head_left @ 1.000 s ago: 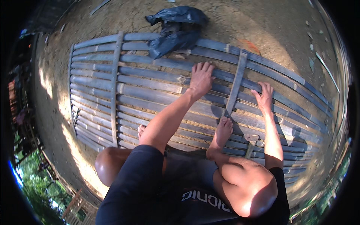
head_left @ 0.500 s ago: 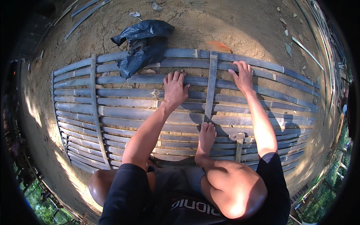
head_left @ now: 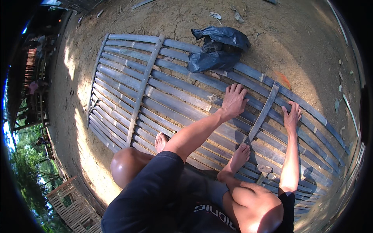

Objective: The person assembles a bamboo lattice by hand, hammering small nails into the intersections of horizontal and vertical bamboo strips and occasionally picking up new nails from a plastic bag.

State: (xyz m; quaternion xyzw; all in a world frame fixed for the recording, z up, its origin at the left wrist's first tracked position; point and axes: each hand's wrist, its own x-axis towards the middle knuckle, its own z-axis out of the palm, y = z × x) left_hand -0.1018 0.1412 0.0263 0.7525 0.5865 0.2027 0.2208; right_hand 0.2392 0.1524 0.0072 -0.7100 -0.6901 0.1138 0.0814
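A wide panel of split bamboo slats (head_left: 178, 108) lies on the ground under me, tied across by narrow cross strips. My left hand (head_left: 235, 101) rests palm down on the slats just left of a cross strip (head_left: 264, 110), its fingers a little spread and bent. Right of that strip, my right hand (head_left: 292, 116) lies on the far slats with its thumb held apart from the fingers. Neither hand has a loose thing in it. My bare foot (head_left: 237, 157) presses on the panel at the strip's near end.
A crumpled black plastic bag (head_left: 217, 60) lies over the panel's far edge. Beside my right forearm sits a small wooden block (head_left: 264, 169) on the slats. Cracked bare soil (head_left: 163, 23) surrounds the panel. A latticed bamboo piece (head_left: 74, 202) stands at the lower left.
My view has turned to the left, so the panel, bag and both hands appear shifted right and tilted. On the slats, the hands keep about the same places.
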